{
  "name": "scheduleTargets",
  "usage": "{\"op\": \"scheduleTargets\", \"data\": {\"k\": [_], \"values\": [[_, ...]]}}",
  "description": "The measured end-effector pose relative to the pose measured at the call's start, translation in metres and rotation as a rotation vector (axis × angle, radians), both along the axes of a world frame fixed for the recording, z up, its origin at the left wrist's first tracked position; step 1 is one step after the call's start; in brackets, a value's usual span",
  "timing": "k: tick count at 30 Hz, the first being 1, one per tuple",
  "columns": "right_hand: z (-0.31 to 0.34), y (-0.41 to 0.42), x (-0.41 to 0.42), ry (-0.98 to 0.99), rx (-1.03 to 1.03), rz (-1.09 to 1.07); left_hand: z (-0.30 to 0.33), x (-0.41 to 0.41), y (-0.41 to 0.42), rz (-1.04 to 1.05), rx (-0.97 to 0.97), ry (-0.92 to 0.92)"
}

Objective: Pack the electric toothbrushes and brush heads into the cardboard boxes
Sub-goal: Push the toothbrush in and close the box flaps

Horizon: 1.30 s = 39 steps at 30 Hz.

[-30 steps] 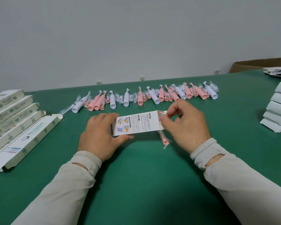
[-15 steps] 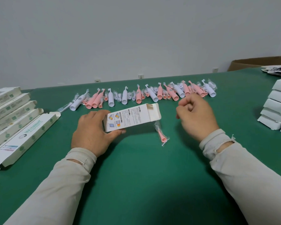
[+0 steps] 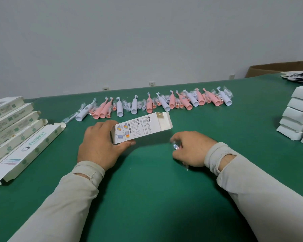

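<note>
Sleeves (image 3: 72, 194) of pale cloth enter from the near edge and lie over a green table (image 3: 147, 198). Right hand (image 3: 191, 148), just right of centre, rests on the cloth with its fingers curled round a brush head in a clear wrapper (image 3: 175, 146); most of that item is hidden under the palm, and a corner of wrapper shows at the near side of the hand. Left hand (image 3: 100, 145) grips the left end of a small white box (image 3: 142, 128), thumb along its near edge and fingers over its far edge. This box is tilted, its printed face upward, and its right end stands open with the flaps spread. The two hands are apart, with bare cloth between them.

Farther off, a row of toothbrushes (image 3: 154, 103), some pink and some white, lies across the middle of the table, with small wrapped brush heads scattered among them. At the left edge, long white boxes (image 3: 16, 131) lie side by side, the nearest showing printed lettering and open end flaps. At the right edge, plain white boxes (image 3: 299, 117) are stacked in a pile. Beyond them, at the far right corner, lie some printed sheets (image 3: 297, 76) and a brown carton (image 3: 276, 68). A pale wall (image 3: 147, 41) closes the scene, with sockets low along it.
</note>
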State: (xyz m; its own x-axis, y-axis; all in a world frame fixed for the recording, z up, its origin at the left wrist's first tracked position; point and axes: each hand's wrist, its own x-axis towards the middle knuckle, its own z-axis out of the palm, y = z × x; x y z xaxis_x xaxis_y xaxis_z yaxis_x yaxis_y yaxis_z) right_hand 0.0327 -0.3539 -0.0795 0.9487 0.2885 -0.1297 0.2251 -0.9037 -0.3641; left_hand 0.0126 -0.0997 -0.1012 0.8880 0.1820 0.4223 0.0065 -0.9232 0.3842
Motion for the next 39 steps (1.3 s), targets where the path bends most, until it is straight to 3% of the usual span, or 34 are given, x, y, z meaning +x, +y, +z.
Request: {"op": "scheduleTargets", "data": {"k": [5,7,10,12,13,16,20,23,30,35,39], "values": [[-0.006,-0.007,0.002,-0.039,0.226,-0.049,-0.001,0.001,0.001,-0.002,-0.016,-0.01],[-0.003,-0.014,0.007,-0.188,0.411,-0.135,-0.001,0.001,0.001,0.006,-0.015,-0.016],[0.011,-0.023,0.01,-0.32,0.975,-0.232,0.0,0.001,0.001,0.004,-0.007,-0.005],[0.016,-0.022,0.008,-0.172,1.352,-0.196,0.0,0.001,0.0,-0.002,-0.001,0.0],[0.016,-0.02,0.006,-0.091,1.441,-0.175,0.001,0.001,0.0,-0.007,0.0,-0.004],[0.011,-0.016,0.004,-0.056,1.353,-0.142,0.001,0.0,-0.001,-0.027,-0.005,-0.024],[0.005,-0.013,0.006,-0.356,1.126,-0.247,0.001,0.0,-0.004,-0.071,-0.008,-0.048],[0.003,-0.011,0.005,-0.537,1.094,-0.293,0.0,-0.001,-0.004,-0.092,0.002,-0.044],[-0.001,-0.006,0.005,-0.568,1.142,-0.366,-0.001,-0.002,-0.005,-0.125,-0.004,-0.062],[0.0,-0.008,0.005,-0.729,0.92,-0.394,-0.002,-0.002,-0.004,-0.132,0.002,-0.064],[0.0,-0.004,0.0,-0.741,0.756,-0.382,-0.002,-0.001,-0.005,-0.123,0.013,-0.059]]}}
